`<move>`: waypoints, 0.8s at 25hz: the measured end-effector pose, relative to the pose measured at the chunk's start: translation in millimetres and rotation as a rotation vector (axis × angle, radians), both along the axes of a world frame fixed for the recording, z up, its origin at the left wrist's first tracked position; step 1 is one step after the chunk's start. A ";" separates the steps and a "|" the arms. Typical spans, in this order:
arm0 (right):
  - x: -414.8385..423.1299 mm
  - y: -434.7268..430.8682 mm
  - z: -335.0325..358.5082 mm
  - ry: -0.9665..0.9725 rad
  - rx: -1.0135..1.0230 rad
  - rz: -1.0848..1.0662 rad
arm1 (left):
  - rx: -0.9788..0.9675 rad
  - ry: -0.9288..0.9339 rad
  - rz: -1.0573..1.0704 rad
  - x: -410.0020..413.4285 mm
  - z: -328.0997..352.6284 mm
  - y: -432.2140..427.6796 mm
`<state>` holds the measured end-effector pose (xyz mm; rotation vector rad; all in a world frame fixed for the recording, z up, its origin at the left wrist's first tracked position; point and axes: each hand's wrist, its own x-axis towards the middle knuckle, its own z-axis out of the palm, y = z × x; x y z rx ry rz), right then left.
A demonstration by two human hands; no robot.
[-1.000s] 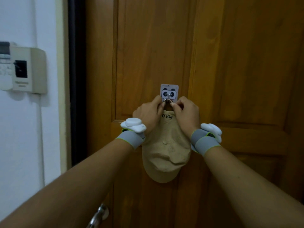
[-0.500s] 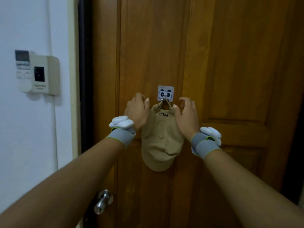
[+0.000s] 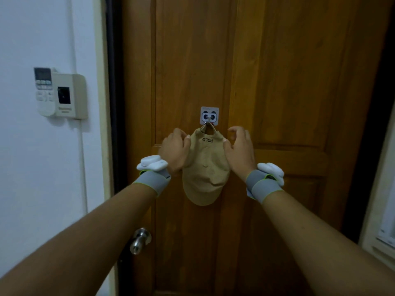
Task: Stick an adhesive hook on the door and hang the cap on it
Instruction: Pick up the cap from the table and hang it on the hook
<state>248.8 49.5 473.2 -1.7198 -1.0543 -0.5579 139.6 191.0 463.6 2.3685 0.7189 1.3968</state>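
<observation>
A white adhesive hook [image 3: 209, 116] with a panda face is stuck on the brown wooden door [image 3: 277, 82]. A beige cap [image 3: 205, 167] marked POLO hangs from its metal hook by the back strap, brim pointing down. My left hand [image 3: 175, 149] hovers at the cap's left side with fingers curled and apart, holding nothing. My right hand [image 3: 240, 147] is at the cap's right side, fingers spread, its thumb close to the cap's edge.
A silver door knob [image 3: 140, 240] sits low on the door's left edge. On the white wall to the left hangs a beige box with a remote control [image 3: 61, 92]. A white frame [image 3: 382, 221] shows at the far right.
Both hands have let go of the cap's strap at the hook and drawn back and apart. The cap now hangs on its own. The view has pulled back from the door.
</observation>
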 end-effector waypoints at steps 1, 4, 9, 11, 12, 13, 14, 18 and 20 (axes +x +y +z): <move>-1.3 -0.8 1.2 0.003 0.001 0.006 | 0.004 -0.003 -0.004 -1.4 1.6 -1.8; -2.0 -1.2 6.8 0.003 0.001 0.011 | 0.024 -0.021 -0.017 -3.2 10.4 -4.1; 8.8 10.0 20.4 -0.021 0.036 0.023 | 0.019 -0.076 -0.045 6.9 33.3 2.5; 17.3 18.7 24.8 -0.028 0.037 0.022 | 0.017 -0.063 -0.051 16.0 41.0 9.3; 22.8 24.2 25.8 -0.028 0.034 0.020 | 0.014 -0.046 -0.051 21.2 44.7 14.8; 27.9 29.4 25.6 -0.028 0.026 0.016 | 0.004 -0.019 -0.051 25.6 47.3 20.8; 33.5 34.9 23.8 -0.024 0.016 0.015 | -0.005 0.020 -0.054 30.3 47.8 27.5; 54.0 55.0 5.9 -0.012 -0.009 0.016 | 0.010 0.171 -0.068 50.1 30.8 51.5; 61.3 62.2 -5.0 -0.014 -0.019 0.008 | 0.039 0.174 -0.083 58.0 16.8 59.8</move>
